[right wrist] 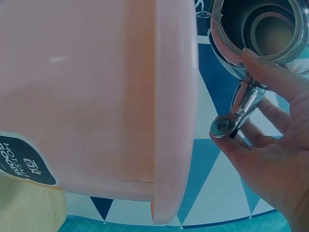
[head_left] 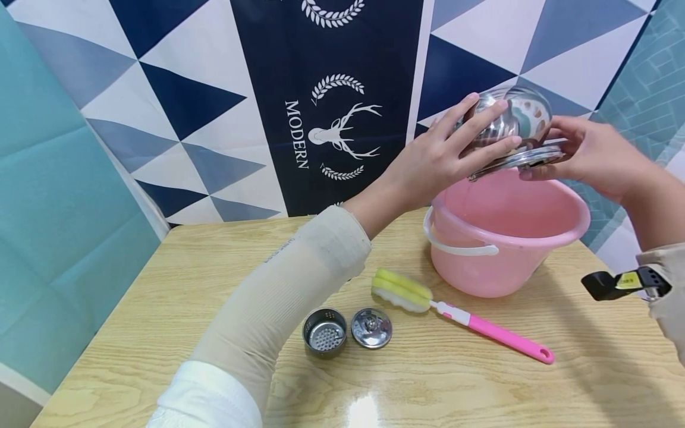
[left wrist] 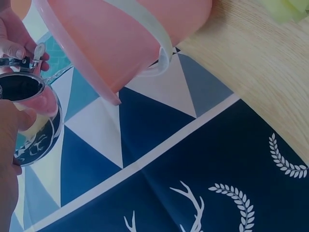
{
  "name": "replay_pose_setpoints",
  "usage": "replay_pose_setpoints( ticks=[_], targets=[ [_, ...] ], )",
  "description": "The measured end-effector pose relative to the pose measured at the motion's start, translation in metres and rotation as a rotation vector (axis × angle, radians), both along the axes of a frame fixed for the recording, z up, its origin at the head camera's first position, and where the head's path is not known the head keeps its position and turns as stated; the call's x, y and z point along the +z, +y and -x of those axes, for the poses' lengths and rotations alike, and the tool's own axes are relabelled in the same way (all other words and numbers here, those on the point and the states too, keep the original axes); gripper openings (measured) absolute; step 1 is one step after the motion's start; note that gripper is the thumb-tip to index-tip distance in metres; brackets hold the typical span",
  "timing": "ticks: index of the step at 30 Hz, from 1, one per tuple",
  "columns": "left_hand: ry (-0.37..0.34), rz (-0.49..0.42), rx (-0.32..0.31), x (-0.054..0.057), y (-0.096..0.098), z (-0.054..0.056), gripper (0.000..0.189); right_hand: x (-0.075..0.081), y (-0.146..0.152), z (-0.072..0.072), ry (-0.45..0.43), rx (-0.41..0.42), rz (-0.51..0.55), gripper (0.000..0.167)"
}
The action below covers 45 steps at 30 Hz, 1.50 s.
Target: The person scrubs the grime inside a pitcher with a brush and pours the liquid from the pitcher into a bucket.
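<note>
A shiny stainless-steel teapot is tipped over the pink bucket, its mouth turned downward. My left hand grips the pot's round body, fingers spread across it. On the other side my right hand holds it; the right wrist view shows that hand with its thumb by the open mouth and fingers around the spout. In the left wrist view, the pot hangs beside the bucket's rim, partly covered by the left hand.
On the wooden table lie a perforated metal strainer cup, a round metal lid and a sponge brush with a pink handle. The bucket's white handle hangs down its side. A patterned cloth covers the wall behind.
</note>
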<state>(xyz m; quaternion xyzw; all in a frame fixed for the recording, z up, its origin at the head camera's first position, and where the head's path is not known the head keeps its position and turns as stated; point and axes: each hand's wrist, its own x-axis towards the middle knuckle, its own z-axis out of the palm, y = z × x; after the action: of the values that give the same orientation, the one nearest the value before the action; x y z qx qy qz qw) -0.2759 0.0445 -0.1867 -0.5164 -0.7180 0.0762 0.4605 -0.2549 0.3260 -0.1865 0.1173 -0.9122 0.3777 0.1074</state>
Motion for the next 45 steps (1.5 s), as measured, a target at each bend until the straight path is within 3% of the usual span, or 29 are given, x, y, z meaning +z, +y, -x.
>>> replay_pose_setpoints(
  ticks=[12,18,28,37,45],
  targets=[
    [0.127,0.007,-0.024,-0.004,-0.001,0.001,0.058,-0.009,-0.001,-0.006,0.038,-0.008,0.048,0.066],
    [0.156,0.023,-0.019,-0.004,-0.002,0.002,0.057,-0.011,-0.003,-0.009,0.073,-0.011,0.054,0.073],
    [0.239,0.041,-0.058,-0.004,-0.003,0.006,0.060,-0.014,-0.009,-0.011,0.120,-0.059,0.001,0.087],
    [0.322,0.060,-0.077,-0.006,-0.006,0.008,0.058,-0.018,-0.018,-0.012,0.224,-0.012,-0.052,0.096],
    [0.365,0.047,-0.098,-0.010,-0.008,0.011,0.055,-0.020,-0.020,-0.012,0.284,-0.015,-0.104,0.094]
  ],
)
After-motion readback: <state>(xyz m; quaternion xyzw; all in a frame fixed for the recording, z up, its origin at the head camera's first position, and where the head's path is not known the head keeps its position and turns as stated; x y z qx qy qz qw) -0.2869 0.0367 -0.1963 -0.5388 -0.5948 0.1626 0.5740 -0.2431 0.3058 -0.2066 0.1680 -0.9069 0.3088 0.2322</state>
